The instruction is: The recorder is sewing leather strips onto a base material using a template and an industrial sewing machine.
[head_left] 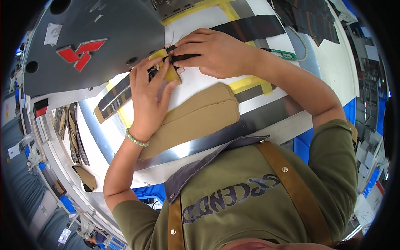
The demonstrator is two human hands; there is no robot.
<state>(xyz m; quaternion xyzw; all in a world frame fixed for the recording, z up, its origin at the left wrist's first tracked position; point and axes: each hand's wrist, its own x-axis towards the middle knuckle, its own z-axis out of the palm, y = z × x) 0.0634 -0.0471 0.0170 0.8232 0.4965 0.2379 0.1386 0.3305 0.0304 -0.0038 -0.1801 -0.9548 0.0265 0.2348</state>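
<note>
A grey sewing machine with a red emblem overhangs the work table. At its edge, my left hand, with a beaded bracelet at the wrist, rests on a striped cloth strip. Its thumb stands apart from the forefinger, and the fingertips press down beside a yellow plate. Opposite it, my right hand has its fingers closed around a narrow black cloth strip. That strip runs toward the left fingertips. My fingers and the machine partly hide the spot where the cloths meet.
A long tan cloth piece lies in front of my hands. Dark striped cloth spreads behind my right hand, near a green-handled tool. Striped cloth strips hang at the left. Yellow tape marks the table top.
</note>
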